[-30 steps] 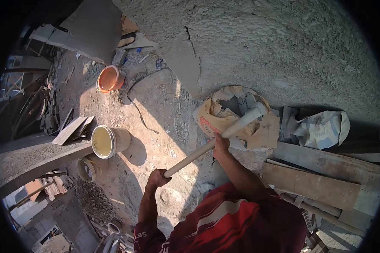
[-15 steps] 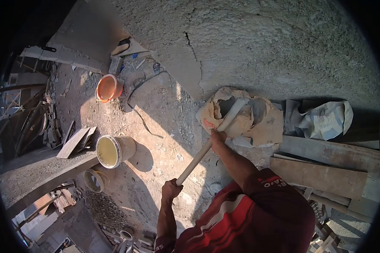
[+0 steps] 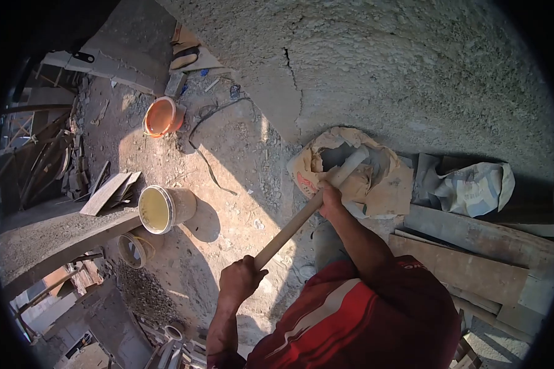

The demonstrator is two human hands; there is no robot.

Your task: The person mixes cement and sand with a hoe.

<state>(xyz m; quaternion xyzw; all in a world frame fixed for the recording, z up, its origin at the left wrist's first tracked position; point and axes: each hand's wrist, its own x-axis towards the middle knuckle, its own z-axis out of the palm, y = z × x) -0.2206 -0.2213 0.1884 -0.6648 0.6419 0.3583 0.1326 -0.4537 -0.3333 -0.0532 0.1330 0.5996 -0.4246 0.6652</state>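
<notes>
Wooden and pale, the long handle (image 3: 301, 215) runs on a slant from the lower middle of the view up into the mouth of an open paper sack (image 3: 375, 178) that lies against the foot of a rough plastered wall (image 3: 412, 67). Its far end sits inside the torn opening, and whatever blade or head it carries is hidden by the crumpled paper, so I cannot tell what kind of tool it is. The left hand (image 3: 240, 280) is closed in a full fist around the near end of the handle; the right hand (image 3: 330, 198) is wrapped round it higher up, close to the sack's rim.

As a judgement, the work in the sack looks under way rather than finished: the tool is buried in the contents, nothing is lifted out, and no loose heap of powder shows on the ground nearby. How much is left inside cannot be seen.

Just right of the sack lies a second, greyer bag (image 3: 474, 184), with wooden planks (image 3: 461, 264) stacked below it. Well apart to the left stand a pale bucket (image 3: 160, 209) in sunlight on the dirt floor (image 3: 234, 184) and, farther up, an orange bucket (image 3: 160, 115).
</notes>
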